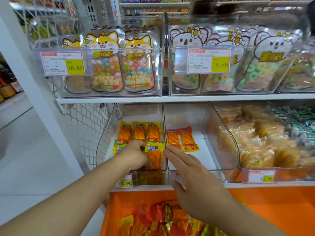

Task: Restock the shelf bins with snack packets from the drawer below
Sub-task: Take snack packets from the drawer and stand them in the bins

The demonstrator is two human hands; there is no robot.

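Observation:
Two clear bins sit on the lower shelf. The left bin (109, 130) holds several yellow snack packets (139, 132). My left hand (134, 154) reaches inside it and grips a yellow packet (154, 155) at the bin's front. The middle bin (213, 133) holds two red-orange packets (180, 137). My right hand (192, 178) stretches flat with straight fingers toward the wall between the two bins and holds nothing. Below, the open orange drawer (272, 206) is full of mixed red and yellow packets (163, 220).
A third bin (235, 147) at the right is heaped with orange wrapped snacks. Clear bins of candy bags (119, 65) fill the shelf above. Price tags (125, 182) hang on the bin fronts. A white upright post (34, 82) and mesh panel stand at the left.

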